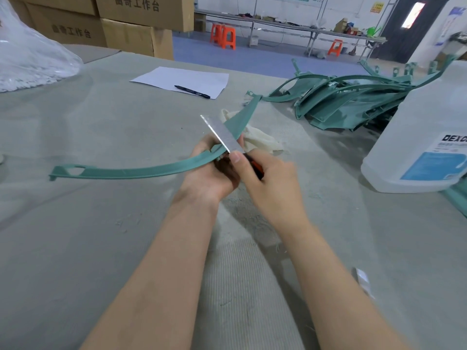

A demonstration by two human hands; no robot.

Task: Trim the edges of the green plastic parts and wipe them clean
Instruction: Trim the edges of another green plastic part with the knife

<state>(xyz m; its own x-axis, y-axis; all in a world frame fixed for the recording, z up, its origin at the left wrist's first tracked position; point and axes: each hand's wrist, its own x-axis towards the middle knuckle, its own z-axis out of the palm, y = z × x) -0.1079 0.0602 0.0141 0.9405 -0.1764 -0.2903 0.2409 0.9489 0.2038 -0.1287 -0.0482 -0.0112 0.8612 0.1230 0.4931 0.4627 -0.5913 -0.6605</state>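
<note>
Matt green plastic strip (141, 170), shiny metal blade (222, 133), soft cream cloth (262, 140), rough grey ribbed table covering (101, 223).

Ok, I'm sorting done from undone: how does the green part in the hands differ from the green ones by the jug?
The held part is single, gripped by the left hand, with the knife in the right hand on its edge. The pile is many parts stacked on the table, untouched. Both are curved green plastic.

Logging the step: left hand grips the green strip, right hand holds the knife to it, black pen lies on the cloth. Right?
One slip: the head view shows the black pen lying on the white paper, not the cloth. The rest holds.
</note>
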